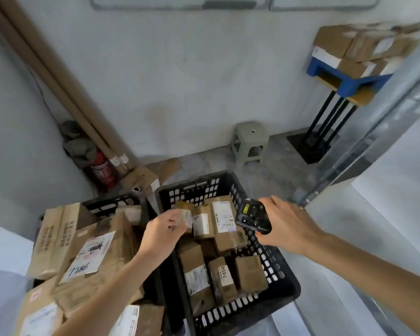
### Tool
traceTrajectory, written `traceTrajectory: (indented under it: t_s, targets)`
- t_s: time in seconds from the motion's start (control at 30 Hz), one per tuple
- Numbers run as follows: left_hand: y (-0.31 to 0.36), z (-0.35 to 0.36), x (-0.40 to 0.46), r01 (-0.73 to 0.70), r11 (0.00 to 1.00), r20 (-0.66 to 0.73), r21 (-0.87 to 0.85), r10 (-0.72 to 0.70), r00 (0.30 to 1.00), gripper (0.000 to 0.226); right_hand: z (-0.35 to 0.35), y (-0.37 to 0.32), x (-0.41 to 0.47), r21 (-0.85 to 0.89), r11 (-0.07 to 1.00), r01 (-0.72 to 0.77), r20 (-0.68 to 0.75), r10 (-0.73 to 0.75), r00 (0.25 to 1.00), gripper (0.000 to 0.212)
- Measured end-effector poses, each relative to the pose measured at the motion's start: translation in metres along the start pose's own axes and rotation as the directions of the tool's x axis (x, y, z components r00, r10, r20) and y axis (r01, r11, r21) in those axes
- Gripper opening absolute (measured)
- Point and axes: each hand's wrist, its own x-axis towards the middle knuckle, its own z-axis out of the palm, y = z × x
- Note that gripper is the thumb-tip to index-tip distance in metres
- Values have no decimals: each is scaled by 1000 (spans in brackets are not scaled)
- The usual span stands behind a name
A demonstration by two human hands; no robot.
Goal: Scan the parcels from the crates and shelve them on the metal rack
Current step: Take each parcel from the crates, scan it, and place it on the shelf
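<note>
The left hand [164, 229] pinched a small parcel [186, 217] at centre frame, over the black crate [272, 258]; the right hand [283, 225] gripped the scanner [251, 218] just beside it. Both crates, this and the left crate [112, 202], sat full of boxes; the metal rack [374, 132] rose at right, so most seemed left to scan and shelve

The floor [272, 175] carries two black crates: one at lower centre [280, 270], one at lower left [112, 202]. A stool [250, 141] stands upper centre, an extinguisher [102, 169] left.
</note>
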Motion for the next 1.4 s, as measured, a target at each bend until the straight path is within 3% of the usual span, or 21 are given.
traceTrajectory:
  t_s: [0.2,0.7,1.1,1.4]
  targets:
    - [-42,46,66,81,996,46,-33,-80,996,50,59,8,57,53,997,-47,65,44,997,81]
    - [-106,136,138,295,955,116,3,-294,949,54,171,34,151,189,982,2,134,-28,991,78]
    - [-132,169,156,425,901,198,-94,-401,894,86,199,35,180,240,966,96,169,-139,976,81]
    - [-136,176,155,422,878,253,-227,-365,896,57,215,36,188,341,938,65,184,-134,974,72]
